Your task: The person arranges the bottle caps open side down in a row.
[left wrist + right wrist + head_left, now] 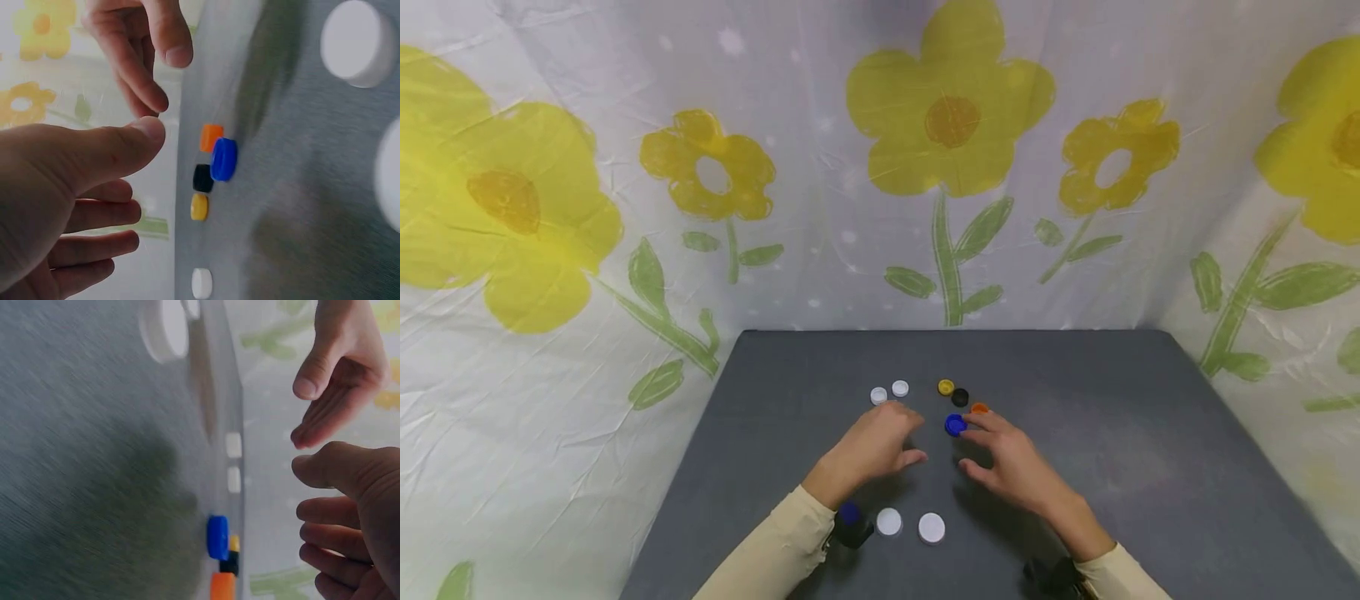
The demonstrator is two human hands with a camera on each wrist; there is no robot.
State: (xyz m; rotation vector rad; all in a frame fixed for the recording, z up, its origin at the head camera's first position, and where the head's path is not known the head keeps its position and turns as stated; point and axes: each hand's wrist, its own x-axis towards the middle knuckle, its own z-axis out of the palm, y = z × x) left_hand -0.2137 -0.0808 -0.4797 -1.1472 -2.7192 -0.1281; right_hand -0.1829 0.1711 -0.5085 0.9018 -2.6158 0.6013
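Note:
My left hand [874,442] hovers over the dark table with loosely bent fingers and nothing in its grip. Facing it, my right hand [1011,462] also holds nothing; its fingers are spread above the table. In the head view the right fingertips overlap the edge of a blue bottle cap [956,425] and partly hide an orange cap [979,408]. Close behind these lie a black cap [960,397] and a yellow cap [946,387]. Beyond the left hand are two small white caps, one [878,396] left of the other [900,388].
Two larger white caps [889,522] [932,528] sit side by side nearer the front of the grey table [1112,392]. A flower-printed white sheet [805,167] hangs behind and beside the table. Each wrist carries a black device.

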